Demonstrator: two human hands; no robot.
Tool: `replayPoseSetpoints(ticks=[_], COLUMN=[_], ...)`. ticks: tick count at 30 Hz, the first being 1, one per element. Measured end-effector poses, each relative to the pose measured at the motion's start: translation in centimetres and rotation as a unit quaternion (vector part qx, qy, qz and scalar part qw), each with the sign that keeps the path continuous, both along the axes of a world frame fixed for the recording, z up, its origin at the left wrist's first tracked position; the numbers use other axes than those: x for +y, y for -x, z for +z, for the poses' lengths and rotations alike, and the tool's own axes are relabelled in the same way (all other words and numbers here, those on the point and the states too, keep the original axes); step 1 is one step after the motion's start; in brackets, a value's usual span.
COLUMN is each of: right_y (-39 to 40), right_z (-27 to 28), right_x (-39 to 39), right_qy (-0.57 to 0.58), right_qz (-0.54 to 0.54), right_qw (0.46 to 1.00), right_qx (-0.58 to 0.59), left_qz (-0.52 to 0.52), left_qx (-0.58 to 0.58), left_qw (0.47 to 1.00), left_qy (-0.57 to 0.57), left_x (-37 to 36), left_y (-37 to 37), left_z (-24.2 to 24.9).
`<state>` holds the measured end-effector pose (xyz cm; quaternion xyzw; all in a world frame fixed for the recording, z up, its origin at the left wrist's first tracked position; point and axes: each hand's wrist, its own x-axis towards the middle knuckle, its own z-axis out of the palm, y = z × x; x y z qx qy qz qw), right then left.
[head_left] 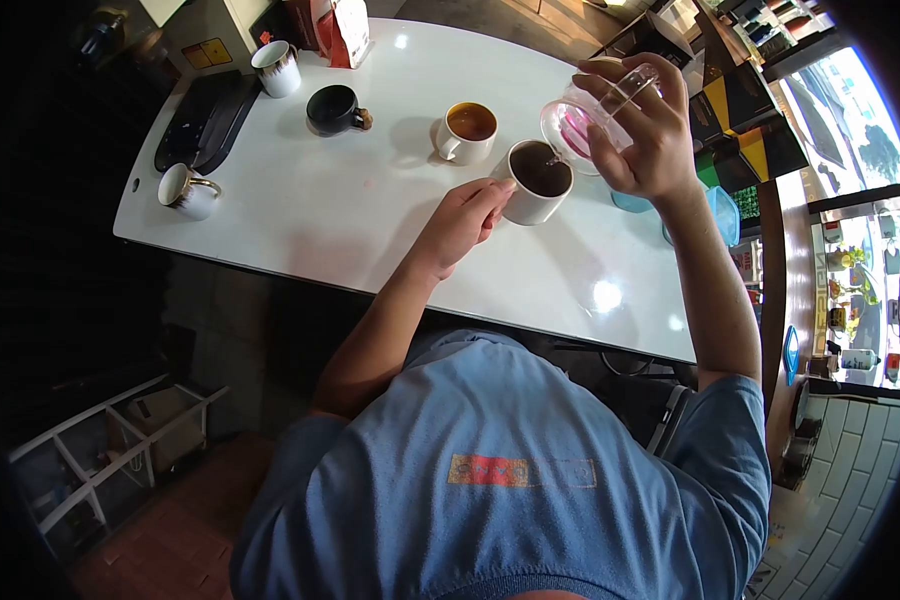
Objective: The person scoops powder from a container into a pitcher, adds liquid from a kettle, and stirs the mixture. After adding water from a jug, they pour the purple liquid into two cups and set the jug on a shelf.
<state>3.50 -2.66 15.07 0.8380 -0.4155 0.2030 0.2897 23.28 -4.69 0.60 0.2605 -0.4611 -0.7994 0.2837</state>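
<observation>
My left hand is closed at the near left side of a white mug with dark liquid in it. My right hand grips a clear jug by its handle and tilts it over the mug's rim. A thin stream of clear liquid seems to run from the jug's lip into the mug. Pink markings show on the jug's side. Just to the left of that mug stands a second white mug with an orange-brown inside.
A black cup and two white mugs with brown drip patterns, one at the back and one at the left edge, stand on the white table. A black flat device lies at left; a blue container is at right.
</observation>
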Motion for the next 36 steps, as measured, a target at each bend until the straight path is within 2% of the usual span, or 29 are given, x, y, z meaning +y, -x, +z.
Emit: replayPoseSetpoints(ticks=[11,36], right_y=[0.2,-1.2], right_z=[0.5,0.6], right_x=[-0.4,-1.9], right_qy=[0.044,0.023], right_qz=[0.003,0.038], right_qw=[0.999,0.999], right_qx=[0.007,0.015], left_qz=[-0.002,0.034], left_qx=[0.001,0.021], left_qw=[1.000,0.999], left_qy=[0.002,0.014], left_x=[-0.7,-1.5], left_y=[0.1,-0.9], left_z=[-0.3,-1.7])
